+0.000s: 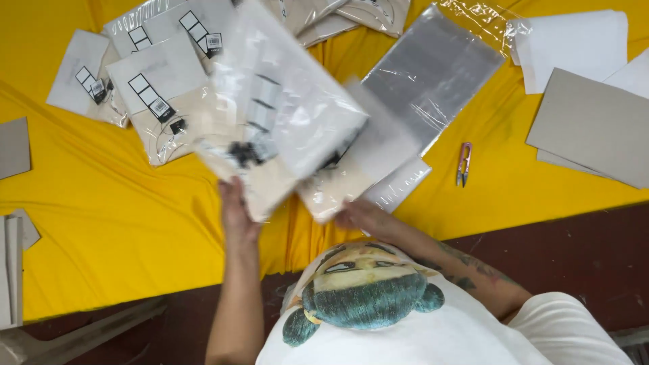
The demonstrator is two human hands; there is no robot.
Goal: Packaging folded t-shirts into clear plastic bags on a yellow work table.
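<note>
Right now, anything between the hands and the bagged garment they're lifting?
No. Left hand and right hand both touch the blurred bagged garment at its near edge. It is raised over the yellow cloth; the thread snips lie apart, to the right.

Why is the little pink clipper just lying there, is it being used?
Not in use. The pink clipper lies flat on the yellow cloth, apart from both hands, which hold a bagged garment.

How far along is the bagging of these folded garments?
Done: several bagged beige folded garments lie stacked at upper left on the yellow cloth. In hand: left hand and right hand hold a blurred bagged garment. Left: empty clear plastic bags and grey cardboard sheets.
</note>
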